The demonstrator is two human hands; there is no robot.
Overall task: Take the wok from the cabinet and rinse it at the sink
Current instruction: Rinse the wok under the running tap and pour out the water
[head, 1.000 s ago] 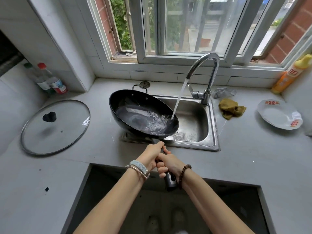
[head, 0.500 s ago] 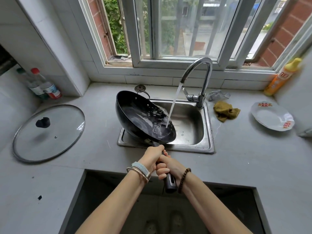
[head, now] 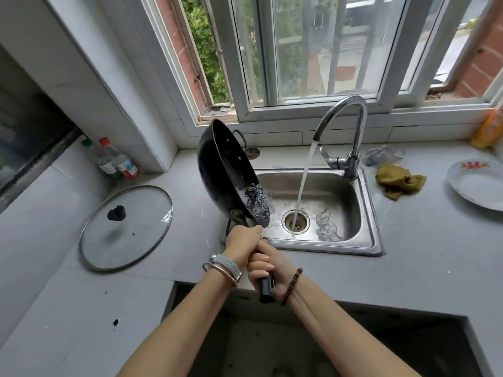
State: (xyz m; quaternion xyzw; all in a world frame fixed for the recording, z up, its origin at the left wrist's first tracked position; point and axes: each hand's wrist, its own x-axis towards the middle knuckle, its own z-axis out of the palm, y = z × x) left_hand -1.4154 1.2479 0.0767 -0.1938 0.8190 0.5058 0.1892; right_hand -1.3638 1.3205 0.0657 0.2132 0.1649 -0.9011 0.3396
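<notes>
No wording can be read: the red marks printed on the white plate, the labels of the two capped bottles and the orange bottle are too blurred.

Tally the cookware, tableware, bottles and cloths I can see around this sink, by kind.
Wok: 1
Glass lid: 1
Bottles: 3
Plate: 1
Cloth: 1
Total: 7
</notes>
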